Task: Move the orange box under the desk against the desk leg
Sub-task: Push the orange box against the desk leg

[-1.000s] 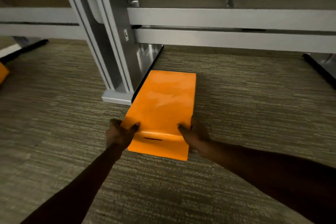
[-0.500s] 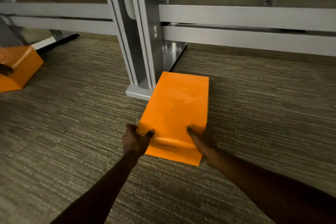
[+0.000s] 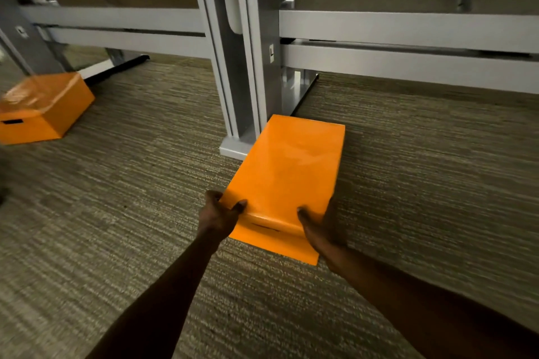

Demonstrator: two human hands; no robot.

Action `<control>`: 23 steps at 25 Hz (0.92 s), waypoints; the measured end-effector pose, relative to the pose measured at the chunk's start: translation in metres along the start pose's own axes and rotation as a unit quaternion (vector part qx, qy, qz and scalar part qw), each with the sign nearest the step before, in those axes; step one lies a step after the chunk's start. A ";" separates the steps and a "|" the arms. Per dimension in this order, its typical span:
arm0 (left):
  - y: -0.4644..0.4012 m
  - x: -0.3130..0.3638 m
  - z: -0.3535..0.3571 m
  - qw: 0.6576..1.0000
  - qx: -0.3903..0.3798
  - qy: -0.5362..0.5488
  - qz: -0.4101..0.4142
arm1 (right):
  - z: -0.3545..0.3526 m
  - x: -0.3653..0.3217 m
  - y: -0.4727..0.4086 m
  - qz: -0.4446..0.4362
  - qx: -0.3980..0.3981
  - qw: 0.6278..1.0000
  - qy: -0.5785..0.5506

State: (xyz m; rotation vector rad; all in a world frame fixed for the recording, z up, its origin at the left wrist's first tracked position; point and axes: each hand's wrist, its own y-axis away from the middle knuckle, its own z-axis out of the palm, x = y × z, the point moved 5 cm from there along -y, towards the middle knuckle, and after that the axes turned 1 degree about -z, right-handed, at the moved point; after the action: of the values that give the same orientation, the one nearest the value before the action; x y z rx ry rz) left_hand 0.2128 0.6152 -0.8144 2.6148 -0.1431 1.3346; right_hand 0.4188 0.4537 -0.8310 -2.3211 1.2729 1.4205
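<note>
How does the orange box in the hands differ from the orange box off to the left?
The held box lies beside the desk leg, gripped at its near end by the left hand and right hand; the left box sits untouched, apart from that leg. The held box is in sharp view, the left box blurred at the frame edge. Both are orange, have a slot handle and rest on carpet.
</note>
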 end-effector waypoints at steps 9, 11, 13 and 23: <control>0.020 0.020 0.021 0.827 -0.118 -0.351 0.423 | -0.006 -0.013 0.019 -0.373 0.015 0.833 0.408; 0.010 0.022 0.022 0.818 -0.141 -0.387 0.401 | 0.000 -0.014 0.012 -0.378 0.006 0.821 0.428; 0.000 0.027 0.023 0.818 -0.150 -0.398 0.386 | 0.002 -0.015 0.001 -0.379 0.003 0.813 0.443; -0.036 0.050 0.053 0.818 -0.166 -0.424 0.353 | -0.006 -0.024 -0.038 -0.339 0.003 0.848 0.408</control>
State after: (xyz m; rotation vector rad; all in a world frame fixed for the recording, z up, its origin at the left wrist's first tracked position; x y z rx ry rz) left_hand 0.2905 0.6389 -0.8095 2.6847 -1.4310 0.0672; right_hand 0.4456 0.4892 -0.8202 -3.0164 0.3862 0.1860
